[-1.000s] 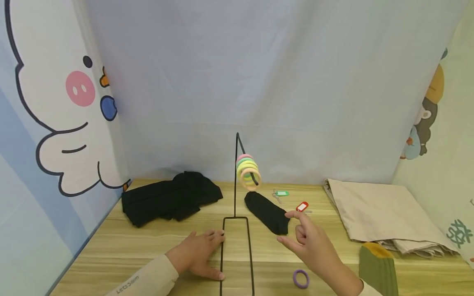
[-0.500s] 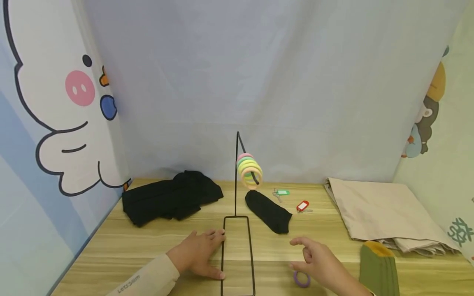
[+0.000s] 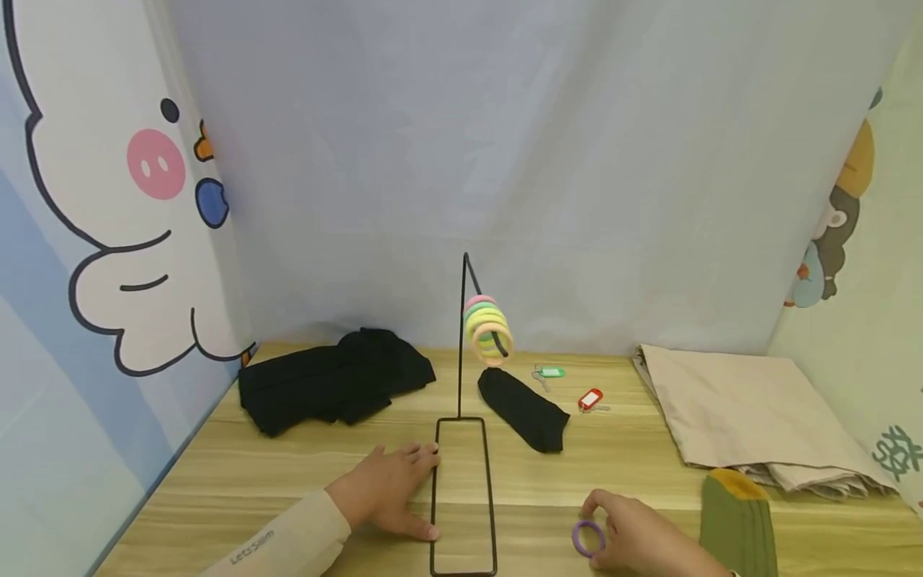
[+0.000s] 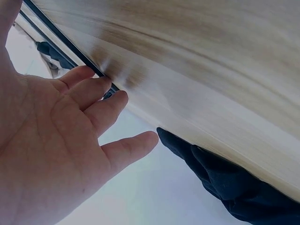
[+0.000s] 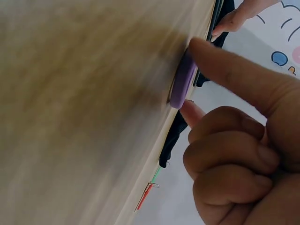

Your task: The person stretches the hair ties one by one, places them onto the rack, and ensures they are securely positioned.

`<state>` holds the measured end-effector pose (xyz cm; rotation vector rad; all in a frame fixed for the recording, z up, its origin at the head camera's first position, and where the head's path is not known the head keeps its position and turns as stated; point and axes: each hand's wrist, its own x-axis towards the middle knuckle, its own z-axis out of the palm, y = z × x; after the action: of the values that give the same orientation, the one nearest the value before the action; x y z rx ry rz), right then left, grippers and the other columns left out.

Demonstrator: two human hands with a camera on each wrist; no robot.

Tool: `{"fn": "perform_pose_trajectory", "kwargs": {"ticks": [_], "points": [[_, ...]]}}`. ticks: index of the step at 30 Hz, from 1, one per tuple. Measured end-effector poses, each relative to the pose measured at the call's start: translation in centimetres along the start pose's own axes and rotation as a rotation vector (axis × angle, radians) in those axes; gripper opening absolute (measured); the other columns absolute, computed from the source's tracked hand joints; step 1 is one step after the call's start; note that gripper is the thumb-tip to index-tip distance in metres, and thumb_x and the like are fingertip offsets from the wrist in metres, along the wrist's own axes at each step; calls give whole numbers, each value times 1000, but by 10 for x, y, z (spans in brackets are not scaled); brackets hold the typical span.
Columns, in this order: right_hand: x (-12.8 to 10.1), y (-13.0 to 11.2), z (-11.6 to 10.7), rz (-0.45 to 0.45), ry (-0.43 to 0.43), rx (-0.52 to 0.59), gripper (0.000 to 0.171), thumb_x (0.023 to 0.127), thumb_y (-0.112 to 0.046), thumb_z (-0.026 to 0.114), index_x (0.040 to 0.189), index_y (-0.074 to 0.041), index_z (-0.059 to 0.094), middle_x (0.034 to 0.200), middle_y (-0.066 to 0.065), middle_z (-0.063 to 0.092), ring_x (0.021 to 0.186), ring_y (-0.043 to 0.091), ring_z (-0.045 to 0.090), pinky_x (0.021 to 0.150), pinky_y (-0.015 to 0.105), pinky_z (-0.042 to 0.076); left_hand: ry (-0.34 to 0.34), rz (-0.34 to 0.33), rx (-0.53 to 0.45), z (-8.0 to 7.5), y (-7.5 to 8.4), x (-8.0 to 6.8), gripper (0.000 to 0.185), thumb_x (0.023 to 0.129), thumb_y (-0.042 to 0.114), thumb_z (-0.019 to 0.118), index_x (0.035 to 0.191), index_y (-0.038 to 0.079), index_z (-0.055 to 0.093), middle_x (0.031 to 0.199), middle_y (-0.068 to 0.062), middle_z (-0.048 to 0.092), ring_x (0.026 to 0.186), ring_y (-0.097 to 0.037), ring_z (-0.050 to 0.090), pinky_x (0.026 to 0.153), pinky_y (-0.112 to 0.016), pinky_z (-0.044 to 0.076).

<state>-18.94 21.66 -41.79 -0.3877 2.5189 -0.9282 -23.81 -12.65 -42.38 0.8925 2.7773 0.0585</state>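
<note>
A purple ring (image 3: 578, 540) lies on the wooden table at the lower right. My right hand (image 3: 638, 538) pinches it between thumb and index finger at opposite edges; in the right wrist view the other fingers are curled into the palm beside the purple ring (image 5: 183, 82). My left hand (image 3: 389, 490) rests by the left bar of a black wire stand (image 3: 489, 481), fingers spread, fingertips and thumb touching the bar. Several pastel rings (image 3: 479, 324) in pink, green, yellow and peach hang on the stand's upper arm.
Folded black cloth (image 3: 324, 385) lies at the back left. A black sock (image 3: 525, 410), a green-tagged key (image 3: 552, 373) and a red-tagged key (image 3: 590, 399) lie right of the stand. Beige cloth (image 3: 735, 409) and green-and-yellow folded fabric (image 3: 735, 521) are at the right.
My right hand has moved down and toward me from beside the black sock to the purple ring, and its thumb and index finger have closed on it. My left hand stays in place.
</note>
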Motion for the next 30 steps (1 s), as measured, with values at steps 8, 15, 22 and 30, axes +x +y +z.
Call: {"fn": "perform_pose_trajectory", "kwargs": {"ticks": [8,15,22,30], "points": [[4,-3,3,22,59,-123,23,74,-7,73,92,-9,59,67,0,49,56,13,40,51,25,34,-16,-10,-30,-6,2,0,98,71,72,59,143,11,32,151,-5,30,138,-27,30,101,-63,28],[7,-3,6,-20,39,-164,16,82,-19,70,86,-10,58,77,-3,60,62,12,46,56,27,39,-21,-12,-35,-3,2,-1,98,70,73,58,143,11,32,151,-5,30,138,-28,30,101,-63,28],[9,-3,10,-94,72,-207,13,83,-20,68,85,-13,57,77,-5,60,60,7,45,55,24,38,-35,-9,-45,-1,1,-1,97,71,73,57,143,12,32,152,-3,29,139,-26,29,101,-62,29],[9,-16,11,-124,85,-214,13,82,-7,64,91,-12,55,61,-6,43,52,5,36,48,22,32,-36,-13,-40,-3,2,-2,97,71,73,57,142,12,33,152,-3,29,138,-26,29,101,-62,30]]}}
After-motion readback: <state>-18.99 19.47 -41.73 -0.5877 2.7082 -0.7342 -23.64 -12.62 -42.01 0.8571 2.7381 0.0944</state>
